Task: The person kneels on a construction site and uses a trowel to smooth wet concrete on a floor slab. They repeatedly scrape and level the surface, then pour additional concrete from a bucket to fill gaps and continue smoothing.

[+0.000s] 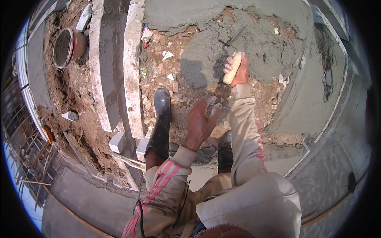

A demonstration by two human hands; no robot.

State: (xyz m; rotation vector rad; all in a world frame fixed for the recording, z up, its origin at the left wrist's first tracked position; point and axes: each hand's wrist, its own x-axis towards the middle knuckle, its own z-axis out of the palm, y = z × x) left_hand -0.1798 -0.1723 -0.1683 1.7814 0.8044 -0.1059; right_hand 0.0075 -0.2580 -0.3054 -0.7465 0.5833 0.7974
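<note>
My right hand (243,71) is closed round the pale wooden handle of a trowel (234,67). Its narrow dark blade (238,33) points away from me over rough wet mortar (274,53). Lower and to the left, my left hand (200,123) is closed, fingertips pinched together and smeared with grey. A small greyish piece (225,108) sticks out to the right of those fingers; its kind cannot be made out. Below both hands is stony brown soil (182,87), with the mortar spread beyond it.
Two long concrete kerbs (133,71) run along the left, a grey channel between them. Farther left, a mortar-stained bucket (78,44) lies tilted on dirt. My black rubber boots (162,105) stand on the soil. Smoother grey concrete (305,113) and a raised edge (337,97) lie right.
</note>
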